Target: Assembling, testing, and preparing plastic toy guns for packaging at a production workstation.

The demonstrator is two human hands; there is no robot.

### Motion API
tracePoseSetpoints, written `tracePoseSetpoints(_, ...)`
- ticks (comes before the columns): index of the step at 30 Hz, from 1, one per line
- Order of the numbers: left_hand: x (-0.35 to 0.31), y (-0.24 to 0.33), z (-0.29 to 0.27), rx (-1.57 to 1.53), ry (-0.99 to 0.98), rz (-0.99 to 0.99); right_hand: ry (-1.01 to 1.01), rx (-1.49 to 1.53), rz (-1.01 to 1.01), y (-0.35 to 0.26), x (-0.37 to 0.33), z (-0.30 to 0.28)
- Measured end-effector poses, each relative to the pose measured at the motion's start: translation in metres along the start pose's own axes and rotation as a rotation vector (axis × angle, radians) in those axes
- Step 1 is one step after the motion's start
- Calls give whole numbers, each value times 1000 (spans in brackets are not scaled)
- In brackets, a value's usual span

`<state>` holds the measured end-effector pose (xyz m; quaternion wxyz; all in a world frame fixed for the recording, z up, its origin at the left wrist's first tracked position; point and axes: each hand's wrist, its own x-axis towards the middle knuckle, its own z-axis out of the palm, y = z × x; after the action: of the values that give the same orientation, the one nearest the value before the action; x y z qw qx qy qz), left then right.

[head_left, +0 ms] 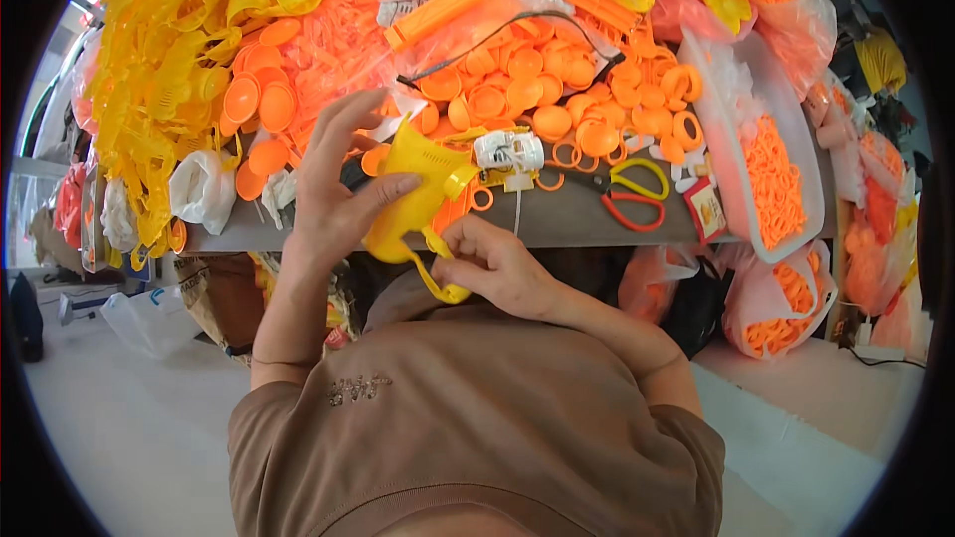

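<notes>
Between my hands, above the table's near edge, is a yellow plastic housing [411,177], flared on one side, with a short round neck and a curved handle strip. My left hand [338,179] grips its body, thumb across the front, with the other fingers raised and partly behind it. My right hand [500,264] is closed at the handle strip near the bottom; its fingertips are partly hidden. Just beyond the neck lies a white cylindrical unit [509,151]. Orange rings [481,199] and round orange caps [524,92] lie around it.
Yellow plastic parts [164,89] heap up at the left. Scissors [637,196] with red and yellow handles lie right of my hands, near a translucent bin [811,169] holding orange links. A dark cord [497,30] crosses the orange pile. Bags of orange parts [781,308] stand below the table.
</notes>
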<state>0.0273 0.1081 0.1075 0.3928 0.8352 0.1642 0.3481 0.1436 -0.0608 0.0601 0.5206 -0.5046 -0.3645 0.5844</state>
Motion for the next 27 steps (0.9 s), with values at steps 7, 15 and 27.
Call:
tracePoseSetpoints(7,-39,-5,5,108,-173,-125,98,-193,-222,10,5,19)
tracePoseSetpoints(15,-21,-24,13,-270,-93,-165,65,-133,-219,2,-8,1)
tracePoseSetpoints(27,10,-27,41,281,-345,180,644,-290,-180,26,-48,-69)
